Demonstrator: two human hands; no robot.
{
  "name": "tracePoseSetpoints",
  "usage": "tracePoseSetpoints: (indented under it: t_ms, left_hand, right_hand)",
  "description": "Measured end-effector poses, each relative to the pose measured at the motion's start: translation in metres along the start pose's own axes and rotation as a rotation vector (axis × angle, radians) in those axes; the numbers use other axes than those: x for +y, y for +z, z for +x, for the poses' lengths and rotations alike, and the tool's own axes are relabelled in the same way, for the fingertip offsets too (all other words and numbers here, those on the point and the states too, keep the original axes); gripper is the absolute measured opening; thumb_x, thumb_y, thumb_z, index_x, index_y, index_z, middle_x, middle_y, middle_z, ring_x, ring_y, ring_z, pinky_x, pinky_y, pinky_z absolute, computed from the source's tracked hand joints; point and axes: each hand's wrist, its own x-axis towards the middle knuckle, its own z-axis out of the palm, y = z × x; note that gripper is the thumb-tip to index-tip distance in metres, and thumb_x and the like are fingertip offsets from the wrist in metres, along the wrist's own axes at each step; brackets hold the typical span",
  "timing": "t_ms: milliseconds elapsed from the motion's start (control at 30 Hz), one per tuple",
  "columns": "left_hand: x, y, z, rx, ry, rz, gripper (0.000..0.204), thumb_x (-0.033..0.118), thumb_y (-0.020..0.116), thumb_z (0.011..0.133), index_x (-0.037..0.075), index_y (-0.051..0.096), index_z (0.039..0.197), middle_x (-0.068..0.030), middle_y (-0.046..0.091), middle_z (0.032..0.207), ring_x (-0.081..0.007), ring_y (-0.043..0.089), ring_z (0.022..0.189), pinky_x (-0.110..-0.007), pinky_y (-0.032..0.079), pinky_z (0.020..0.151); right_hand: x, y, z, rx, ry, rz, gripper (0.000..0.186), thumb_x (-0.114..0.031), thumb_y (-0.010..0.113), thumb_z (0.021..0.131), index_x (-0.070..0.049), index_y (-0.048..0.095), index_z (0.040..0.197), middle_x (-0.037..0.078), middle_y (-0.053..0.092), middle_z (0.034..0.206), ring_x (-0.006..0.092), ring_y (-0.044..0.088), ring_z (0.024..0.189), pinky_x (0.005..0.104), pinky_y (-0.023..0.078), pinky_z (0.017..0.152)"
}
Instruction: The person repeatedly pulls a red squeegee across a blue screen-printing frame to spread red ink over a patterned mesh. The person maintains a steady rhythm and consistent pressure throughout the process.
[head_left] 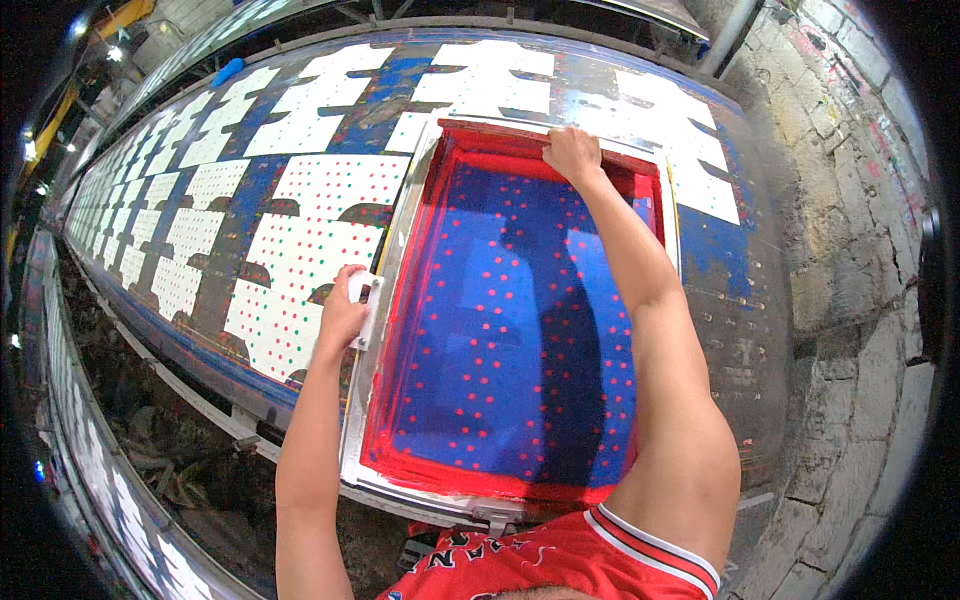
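A screen printing frame [352, 440] with a blue mesh [500, 350] lies on the long table in front of me. Small red dots cover the mesh, and red ink [400, 440] coats its inner borders. My left hand [345, 312] is closed around a white handle [362, 312] on the frame's left side. Stretched across the screen, my right hand [574, 155] grips a red-stained squeegee [490, 136] lying along the far inner edge. My right arm hides part of the mesh's right side.
Rows of white cut fabric pieces [315, 235] lie on the blue-stained printing table [262, 190]; several carry red and green dots. A small blue object [228, 71] rests at the table's far edge. A block wall [840, 250] stands to the right. Another table with white pieces [110, 500] runs at the lower left.
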Motion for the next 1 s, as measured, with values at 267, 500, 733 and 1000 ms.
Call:
tracePoseSetpoints:
  t_ms: [267,500,733,1000]
  left_hand:
    - [0.013,-0.001,-0.003,-0.009,-0.047,0.048,0.066,-0.007,0.057,0.071,0.015,0.054,0.133,-0.0166,0.070,0.111,-0.0345,0.069,0.103,-0.041,0.051,0.091]
    - [0.008,0.001,0.002,-0.017,-0.099,0.062,0.064,-0.012,0.059,0.071,0.013,0.055,0.130,-0.0119,0.066,0.114,-0.0262,0.065,0.104,-0.036,0.050,0.091]
    - [-0.010,0.003,0.010,0.006,-0.007,0.067,0.060,-0.003,0.052,0.073,0.015,0.057,0.130,-0.0244,0.070,0.111,-0.0410,0.068,0.104,-0.044,0.050,0.089]
    - [-0.018,0.009,0.016,-0.002,-0.058,-0.016,0.053,0.002,0.053,0.082,0.019,0.058,0.132,-0.0223,0.071,0.112,-0.0401,0.068,0.105,-0.045,0.051,0.087]
  right_hand:
    - [-0.006,-0.020,0.013,-0.123,-0.023,0.026,0.048,-0.052,0.076,0.080,-0.006,0.080,0.089,0.021,0.076,0.089,0.0379,0.075,0.088,0.0472,0.060,0.080]
    - [-0.018,-0.047,-0.031,-0.198,-0.222,0.038,0.050,-0.056,0.077,0.077,-0.007,0.081,0.087,0.020,0.075,0.083,0.0368,0.075,0.084,0.0469,0.060,0.077]
    - [-0.061,-0.081,-0.116,-0.227,-0.343,0.086,0.043,-0.052,0.080,0.076,-0.010,0.079,0.081,0.016,0.073,0.077,0.0372,0.074,0.079,0.0494,0.058,0.076]
    - [-0.123,-0.126,-0.241,-0.269,-0.434,0.185,0.040,-0.050,0.079,0.073,-0.011,0.079,0.082,0.015,0.073,0.076,0.0357,0.074,0.075,0.0485,0.059,0.069]
